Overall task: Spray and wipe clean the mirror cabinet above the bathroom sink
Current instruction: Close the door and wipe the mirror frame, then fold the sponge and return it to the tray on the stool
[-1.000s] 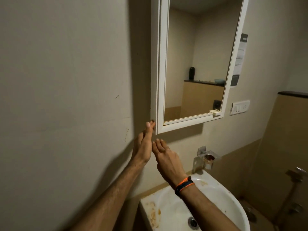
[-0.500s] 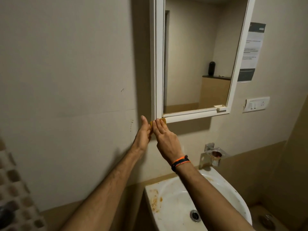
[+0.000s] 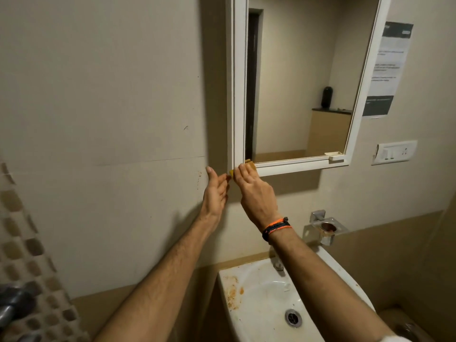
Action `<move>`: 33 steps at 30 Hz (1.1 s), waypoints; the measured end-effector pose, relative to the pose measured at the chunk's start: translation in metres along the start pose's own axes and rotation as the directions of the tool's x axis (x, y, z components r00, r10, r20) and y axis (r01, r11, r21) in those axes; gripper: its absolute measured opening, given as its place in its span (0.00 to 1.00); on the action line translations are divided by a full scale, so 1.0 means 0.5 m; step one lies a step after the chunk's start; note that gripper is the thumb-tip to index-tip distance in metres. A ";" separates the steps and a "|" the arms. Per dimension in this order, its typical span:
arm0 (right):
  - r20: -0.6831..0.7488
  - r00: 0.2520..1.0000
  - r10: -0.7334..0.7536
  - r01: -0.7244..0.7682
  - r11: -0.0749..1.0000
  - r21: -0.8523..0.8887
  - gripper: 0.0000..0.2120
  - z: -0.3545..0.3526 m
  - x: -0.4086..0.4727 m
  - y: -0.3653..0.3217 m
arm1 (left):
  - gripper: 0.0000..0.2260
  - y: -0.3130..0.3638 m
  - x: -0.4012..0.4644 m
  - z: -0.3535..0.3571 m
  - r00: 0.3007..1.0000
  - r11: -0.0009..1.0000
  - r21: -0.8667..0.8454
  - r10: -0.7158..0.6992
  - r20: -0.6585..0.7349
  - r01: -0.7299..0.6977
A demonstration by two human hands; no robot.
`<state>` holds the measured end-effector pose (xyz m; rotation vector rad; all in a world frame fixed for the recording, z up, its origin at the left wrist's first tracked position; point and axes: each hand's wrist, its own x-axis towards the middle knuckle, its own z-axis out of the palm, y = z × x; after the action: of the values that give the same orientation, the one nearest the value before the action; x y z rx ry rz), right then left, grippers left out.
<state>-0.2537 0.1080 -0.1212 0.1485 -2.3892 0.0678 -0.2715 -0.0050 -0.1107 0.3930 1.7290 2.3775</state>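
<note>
glossy mirror cabinet (image 3: 296, 82), stained ceramic sink (image 3: 266, 307)

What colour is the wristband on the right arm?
Orange and dark blue or black wristband, seen in the head view.
</note>
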 end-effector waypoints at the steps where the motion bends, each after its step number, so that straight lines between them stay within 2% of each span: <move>1: 0.063 0.998 -0.015 0.017 0.999 -0.028 0.30 0.013 -0.006 0.003 | 0.37 -0.001 0.002 -0.001 1.000 1.000 -0.008 -0.002 0.006 0.002; 3: 0.118 0.993 -0.015 0.019 0.999 -0.036 0.31 0.034 -0.025 0.003 | 0.37 -0.003 0.004 -0.006 1.000 1.000 -0.026 -0.015 0.020 0.016; 6: 0.105 0.994 -0.022 0.022 1.000 0.009 0.32 0.052 -0.051 0.000 | 0.37 -0.004 0.004 -0.018 0.999 0.999 -0.030 -0.033 0.028 0.034; 8: -0.004 0.999 0.039 -0.038 0.988 0.149 0.31 0.049 -0.066 0.001 | 0.37 -0.006 0.003 -0.024 0.999 0.999 -0.014 -0.045 0.030 0.046; 10: -0.116 0.968 0.222 -0.155 0.894 0.420 0.29 0.038 -0.075 -0.002 | 0.37 -0.010 -0.002 -0.029 0.998 0.998 0.002 -0.055 0.029 0.055; 11: -0.118 0.930 0.347 -0.225 0.795 0.564 0.27 0.031 -0.078 -0.003 | 0.36 -0.012 -0.004 -0.030 0.998 0.998 0.014 -0.060 0.027 0.060; 12: -0.054 0.881 0.469 -0.308 0.658 0.687 0.25 0.024 -0.081 -0.006 | 0.35 -0.013 -0.010 -0.034 0.998 0.997 0.029 -0.067 0.019 0.066; 14: 0.195 0.770 0.607 -0.457 0.313 0.832 0.19 0.013 -0.082 -0.010 | 0.32 -0.017 -0.019 -0.039 0.996 0.995 0.059 -0.085 0.000 0.085; 16: 0.415 0.706 0.574 -0.501 -0.011 0.866 0.12 0.009 -0.082 -0.015 | 0.29 -0.023 -0.031 -0.045 0.993 0.988 0.094 -0.117 -0.031 0.120; 17: 0.483 0.694 0.535 -0.495 -0.133 0.858 0.08 0.005 -0.087 -0.019 | 0.29 -0.029 -0.041 -0.049 0.989 0.984 0.108 -0.138 -0.049 0.142; 18: 0.529 0.686 0.500 -0.485 -0.228 0.844 0.05 0.003 -0.091 -0.024 | 0.27 -0.034 -0.049 -0.055 0.985 0.979 0.114 -0.160 -0.058 0.166; 20: 0.583 0.669 0.461 -0.471 -0.344 0.813 0.04 0.003 -0.103 -0.037 | 0.24 -0.047 -0.074 -0.067 0.977 0.973 0.101 -0.204 -0.063 0.209; 24: 0.640 0.636 0.432 -0.509 -0.388 0.768 0.04 0.012 -0.131 -0.072 | 0.19 -0.077 -0.130 -0.092 0.957 0.963 0.006 -0.267 -0.114 0.269; 29: 0.641 0.655 0.401 -0.618 -0.204 0.759 0.10 0.029 -0.164 -0.130 | 0.12 -0.108 -0.191 -0.143 0.916 0.963 -0.093 -0.271 -0.295 0.255; 33: 0.689 0.677 0.259 -0.681 -0.138 0.720 0.07 0.046 -0.185 -0.193 | 0.07 -0.116 -0.239 -0.203 0.868 0.968 -0.150 -0.247 -0.430 0.201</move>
<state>-0.1896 0.0184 -0.2005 -0.1896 -2.0088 2.3136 -0.1907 -0.1137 -0.2083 -0.3873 1.6912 2.4956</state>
